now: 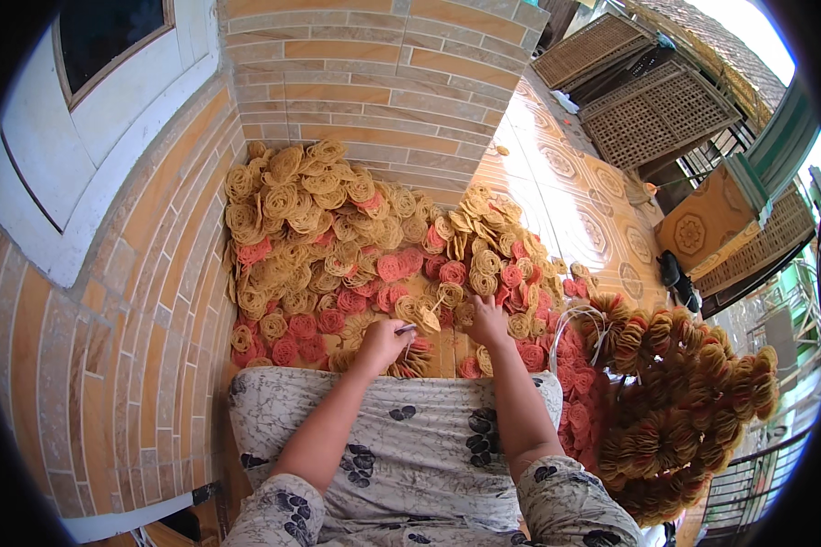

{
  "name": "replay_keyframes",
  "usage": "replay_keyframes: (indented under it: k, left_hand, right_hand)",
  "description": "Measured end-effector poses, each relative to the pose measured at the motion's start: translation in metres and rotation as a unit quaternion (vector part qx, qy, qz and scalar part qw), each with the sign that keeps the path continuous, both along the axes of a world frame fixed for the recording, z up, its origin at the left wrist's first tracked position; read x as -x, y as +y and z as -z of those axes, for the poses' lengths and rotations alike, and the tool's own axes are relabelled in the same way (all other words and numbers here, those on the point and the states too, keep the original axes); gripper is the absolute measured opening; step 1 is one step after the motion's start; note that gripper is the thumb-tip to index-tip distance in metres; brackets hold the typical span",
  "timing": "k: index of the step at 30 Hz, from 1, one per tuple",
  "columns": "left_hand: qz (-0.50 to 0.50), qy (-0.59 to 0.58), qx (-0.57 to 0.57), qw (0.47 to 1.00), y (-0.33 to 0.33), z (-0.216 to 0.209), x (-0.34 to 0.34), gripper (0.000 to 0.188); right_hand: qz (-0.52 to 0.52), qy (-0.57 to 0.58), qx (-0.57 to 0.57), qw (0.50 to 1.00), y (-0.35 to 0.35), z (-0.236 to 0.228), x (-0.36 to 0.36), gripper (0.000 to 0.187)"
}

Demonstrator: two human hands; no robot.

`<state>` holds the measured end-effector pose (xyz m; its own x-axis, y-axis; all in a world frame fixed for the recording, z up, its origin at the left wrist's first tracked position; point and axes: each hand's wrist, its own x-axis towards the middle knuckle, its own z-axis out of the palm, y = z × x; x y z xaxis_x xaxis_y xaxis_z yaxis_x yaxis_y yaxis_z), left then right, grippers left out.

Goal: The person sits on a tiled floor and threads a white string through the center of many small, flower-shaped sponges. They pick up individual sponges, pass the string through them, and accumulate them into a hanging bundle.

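My left hand is closed around a short, thin, dark piece whose end sticks out past the fingers. Just beyond it a tan coiled cracker stands tilted. Beneath that hand, a bunch of crackers sits on edge, packed together. My right hand reaches into the pile with its fingers bent down at a tan coiled cracker; its fingertips are partly hidden. A broad heap of lacy, round crackers, mostly tan with some pink-red ones, spreads in front of both hands.
A brick-patterned wall backs the heap, and another wall runs along the left. Bunched crackers are piled at the right beside white loops of cord. Woven racks lean beyond the tiled floor.
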<state>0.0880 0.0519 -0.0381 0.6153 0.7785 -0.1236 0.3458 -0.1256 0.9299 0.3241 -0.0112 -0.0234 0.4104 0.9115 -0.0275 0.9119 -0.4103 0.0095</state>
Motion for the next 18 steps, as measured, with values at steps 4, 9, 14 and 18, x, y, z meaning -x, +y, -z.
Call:
replay_keyframes:
  k: [4, 9, 14, 18]
  left_hand:
    - [0.017, 0.047, 0.000, 0.999, 0.000, 0.001, 0.000, 0.023]
    - [0.012, -0.042, -0.015, 0.999, -0.003, 0.000, 0.001, 0.026]
    - [0.017, -0.025, 0.015, 0.999, -0.001, -0.002, 0.000, 0.025]
    - [-0.001, -0.075, 0.025, 0.997, 0.000, 0.003, 0.000, 0.023]
  right_hand:
    - [0.003, 0.158, -0.134, 0.978, 0.005, 0.005, -0.004, 0.035]
    - [0.108, 0.751, -0.143, 0.635, 0.014, -0.016, 0.000, 0.043]
    - [0.070, 0.824, -0.140, 0.544, 0.014, -0.017, 0.011, 0.044]
    - [0.047, 0.765, -0.152, 0.625, 0.017, -0.023, 0.014, 0.049]
